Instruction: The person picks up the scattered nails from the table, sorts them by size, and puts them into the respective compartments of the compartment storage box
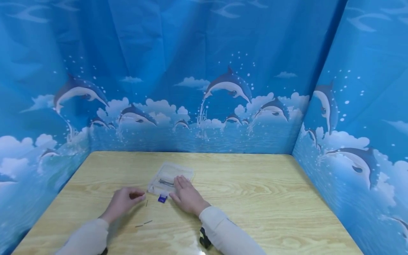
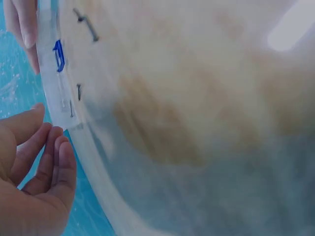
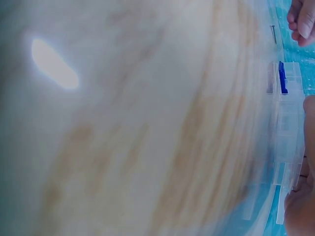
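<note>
A clear plastic box (image 1: 181, 170) with compartments lies on the table, a blue latch (image 1: 162, 198) at its near side. Inside it are several dark, thin metal pieces (image 1: 166, 182) that look like screws or nails. My right hand (image 1: 188, 196) rests on the box's right part with its fingers stretched out. By the near left corner is my left hand (image 1: 125, 202), its fingers loosely bent; in the left wrist view a gap shows between thumb and fingertips, with nothing visible in it. A single screw or nail (image 1: 147, 203) lies on the table beside those fingers.
Two more thin screws or nails (image 1: 148, 222) lie on the wooden table (image 1: 271, 198) nearer the front edge. Blue curtains with dolphins (image 1: 229, 88) stand behind the table and along its sides. A black wrist device (image 1: 204, 238) hangs under the right sleeve.
</note>
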{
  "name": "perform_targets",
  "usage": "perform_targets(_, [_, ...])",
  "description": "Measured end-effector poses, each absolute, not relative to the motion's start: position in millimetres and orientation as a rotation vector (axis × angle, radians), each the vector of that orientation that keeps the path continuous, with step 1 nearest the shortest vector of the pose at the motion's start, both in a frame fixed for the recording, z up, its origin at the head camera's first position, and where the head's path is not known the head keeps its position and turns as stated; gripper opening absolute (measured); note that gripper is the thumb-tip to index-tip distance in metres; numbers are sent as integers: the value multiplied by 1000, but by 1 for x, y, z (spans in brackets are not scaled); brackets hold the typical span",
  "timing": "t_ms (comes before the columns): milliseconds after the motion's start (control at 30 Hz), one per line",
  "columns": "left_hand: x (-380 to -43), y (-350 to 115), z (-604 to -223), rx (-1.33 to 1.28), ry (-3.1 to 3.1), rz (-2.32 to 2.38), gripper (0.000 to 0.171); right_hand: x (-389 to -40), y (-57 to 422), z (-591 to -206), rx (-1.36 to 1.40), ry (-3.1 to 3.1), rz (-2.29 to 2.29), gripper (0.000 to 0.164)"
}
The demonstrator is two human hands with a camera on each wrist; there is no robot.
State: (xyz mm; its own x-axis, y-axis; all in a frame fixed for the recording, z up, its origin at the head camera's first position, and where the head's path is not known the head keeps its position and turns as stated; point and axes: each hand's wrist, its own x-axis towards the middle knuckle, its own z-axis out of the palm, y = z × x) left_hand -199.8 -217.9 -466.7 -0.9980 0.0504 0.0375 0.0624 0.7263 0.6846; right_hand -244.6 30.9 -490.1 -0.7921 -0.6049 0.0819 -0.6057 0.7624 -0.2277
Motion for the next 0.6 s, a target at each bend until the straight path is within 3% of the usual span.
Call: perform_targets(600, [-175,-206,-487,20,-2845,-1105,16,-246,31,-491,1018,-2904,368,61])
